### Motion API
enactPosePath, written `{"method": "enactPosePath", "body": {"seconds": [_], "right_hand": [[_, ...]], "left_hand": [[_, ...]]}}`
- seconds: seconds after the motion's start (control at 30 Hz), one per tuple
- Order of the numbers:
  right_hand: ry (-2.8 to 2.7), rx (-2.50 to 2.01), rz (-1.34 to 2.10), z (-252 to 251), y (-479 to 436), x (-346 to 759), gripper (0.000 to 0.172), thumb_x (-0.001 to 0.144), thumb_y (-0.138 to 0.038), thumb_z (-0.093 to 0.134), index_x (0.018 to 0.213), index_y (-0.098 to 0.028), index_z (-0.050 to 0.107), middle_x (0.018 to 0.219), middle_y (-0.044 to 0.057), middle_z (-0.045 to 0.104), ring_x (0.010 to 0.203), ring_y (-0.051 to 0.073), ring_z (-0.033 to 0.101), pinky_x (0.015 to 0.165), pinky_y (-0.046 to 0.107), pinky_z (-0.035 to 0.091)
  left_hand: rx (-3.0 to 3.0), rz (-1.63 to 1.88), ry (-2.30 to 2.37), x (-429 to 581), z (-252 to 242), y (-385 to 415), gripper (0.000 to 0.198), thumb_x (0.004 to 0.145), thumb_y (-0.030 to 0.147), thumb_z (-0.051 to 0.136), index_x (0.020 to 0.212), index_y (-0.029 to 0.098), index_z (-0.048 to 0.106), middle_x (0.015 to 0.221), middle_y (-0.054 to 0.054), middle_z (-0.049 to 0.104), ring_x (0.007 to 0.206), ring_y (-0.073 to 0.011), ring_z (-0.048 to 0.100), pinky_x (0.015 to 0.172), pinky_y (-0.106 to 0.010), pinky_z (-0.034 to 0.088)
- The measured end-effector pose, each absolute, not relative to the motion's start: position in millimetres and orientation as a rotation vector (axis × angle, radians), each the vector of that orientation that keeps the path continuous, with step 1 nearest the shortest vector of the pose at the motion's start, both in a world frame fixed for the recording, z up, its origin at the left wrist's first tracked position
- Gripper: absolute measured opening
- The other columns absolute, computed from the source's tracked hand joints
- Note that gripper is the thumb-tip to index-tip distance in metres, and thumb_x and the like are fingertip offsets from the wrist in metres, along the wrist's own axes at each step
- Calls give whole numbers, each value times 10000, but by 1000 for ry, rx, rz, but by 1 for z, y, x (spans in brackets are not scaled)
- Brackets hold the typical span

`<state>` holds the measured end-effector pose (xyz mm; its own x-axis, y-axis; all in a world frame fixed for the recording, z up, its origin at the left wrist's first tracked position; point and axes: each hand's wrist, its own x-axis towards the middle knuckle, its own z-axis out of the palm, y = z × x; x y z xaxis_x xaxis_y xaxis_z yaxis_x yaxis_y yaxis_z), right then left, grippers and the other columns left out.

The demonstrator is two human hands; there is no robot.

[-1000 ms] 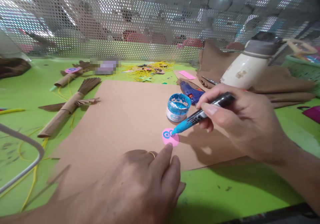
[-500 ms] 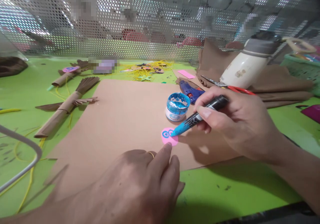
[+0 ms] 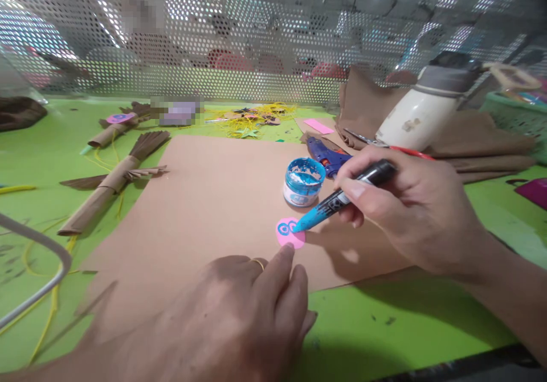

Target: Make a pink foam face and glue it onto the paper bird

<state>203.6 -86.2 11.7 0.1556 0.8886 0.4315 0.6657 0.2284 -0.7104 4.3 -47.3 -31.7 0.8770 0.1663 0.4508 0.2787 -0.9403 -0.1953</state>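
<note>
small round pink paper disc (image 3: 290,233) on tan paper sheet (image 3: 213,200), green counter (image 3: 384,325) | left hand (image 3: 239,313) flat, fingertip pinning disc | right hand (image 3: 410,211) gripping black blue-tipped paint pen (image 3: 342,200), tip on disc | blue rings drawn; right side seemingly unfinished

Green table (image 3: 384,325), perforated metal screen (image 3: 239,40)

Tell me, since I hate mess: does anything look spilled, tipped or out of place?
Nothing spilled. The open paint pot stands upright, blue smeared on its rim. The white bottle leans on brown paper, and yellow strips lie scattered on the green table. The pen in the right hand has a paint-coated tip.
</note>
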Motion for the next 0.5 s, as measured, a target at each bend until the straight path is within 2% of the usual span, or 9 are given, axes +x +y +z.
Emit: {"method": "enactPosePath", "body": {"seconds": [0.17, 0.3, 0.5], "right_hand": [[-1592, -1523, 283, 10, -86, 206, 31, 795, -192, 562, 775, -215, 572, 565, -49, 571, 490, 104, 537, 456, 218, 436], [-1574, -1570, 253, 12, -85, 207, 86, 820, -238, 543, 741, -212, 563, 544, -51, 563, 472, 97, 532, 454, 216, 425], [-1530, -1572, 216, 12, -85, 208, 65, 812, -234, 558, 751, -213, 563, 539, -43, 562, 456, 106, 525, 441, 234, 419]], "left_hand": [[-2777, -655, -218, 4, -33, -44, 220, 886, 268, 422, 797, 161, 592, 847, -73, 642, 453, -148, 476, 387, -304, 321], [-2772, -648, -336, 4, -34, -46, 218, 885, 284, 435, 795, 174, 601, 830, -62, 655, 473, -163, 479, 418, -314, 335], [-2778, -648, -309, 4, -33, -47, 234, 892, 273, 418, 809, 170, 611, 812, -60, 646, 465, -168, 465, 406, -326, 329]]}}
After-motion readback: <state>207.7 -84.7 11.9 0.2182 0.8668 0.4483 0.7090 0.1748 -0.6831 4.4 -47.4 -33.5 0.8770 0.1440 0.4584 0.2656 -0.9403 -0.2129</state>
